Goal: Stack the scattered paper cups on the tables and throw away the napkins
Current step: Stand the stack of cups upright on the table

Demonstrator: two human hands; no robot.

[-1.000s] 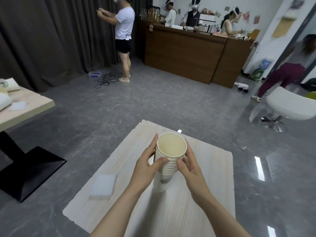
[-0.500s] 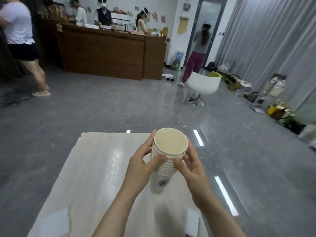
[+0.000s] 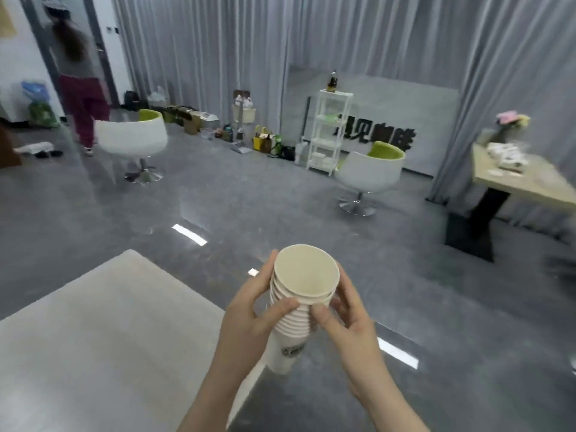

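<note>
Pinching the ribbed rims, the fingers (image 3: 285, 307) of the left hand (image 3: 249, 319) and right hand (image 3: 349, 322) grasp the cup stack (image 3: 299, 294) in the air off the near table (image 3: 103, 322) edge. Thin paper looks light and crushable; I'd hold lower. Its dark logo is unreadable, like the far wall lettering (image 3: 389, 137).

The far desk (image 3: 526, 182) runs off the right edge, and its clutter is too blurred to name. Fingers (image 3: 324, 316) hide part of the cup stack (image 3: 299, 310).
</note>
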